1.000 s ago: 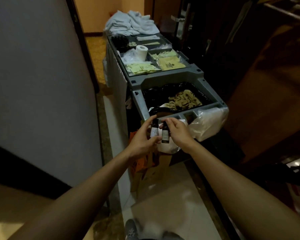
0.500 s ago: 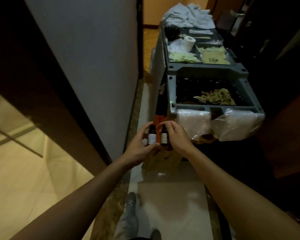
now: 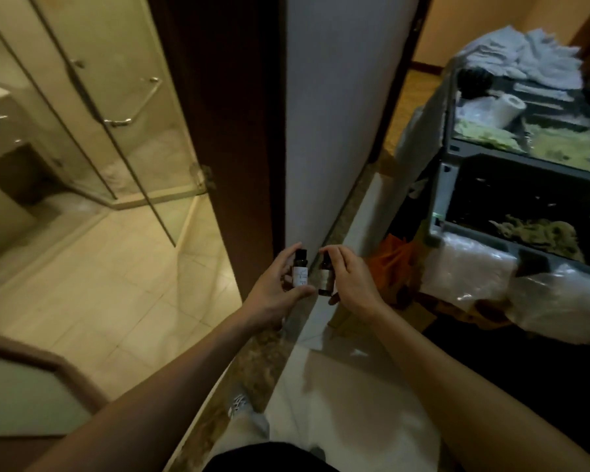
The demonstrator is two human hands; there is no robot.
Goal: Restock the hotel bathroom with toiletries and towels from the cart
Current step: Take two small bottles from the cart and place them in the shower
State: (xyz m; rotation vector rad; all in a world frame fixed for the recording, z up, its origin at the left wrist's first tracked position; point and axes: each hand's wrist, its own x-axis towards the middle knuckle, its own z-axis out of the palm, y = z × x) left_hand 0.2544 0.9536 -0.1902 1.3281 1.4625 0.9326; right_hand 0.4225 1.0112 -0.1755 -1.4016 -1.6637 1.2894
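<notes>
left hand (image 3: pixel 275 291), right hand (image 3: pixel 353 284), pinching bottles (image 3: pixel 300 274) (upright)

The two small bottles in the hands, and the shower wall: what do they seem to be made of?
Left bottle: dark, smooth, glass or hard plastic, I cannot tell which; black cap, pale paper-like label. Right bottle: similar look, though blurred. Shower wall: clear glass, since the tiles show through it.
</notes>
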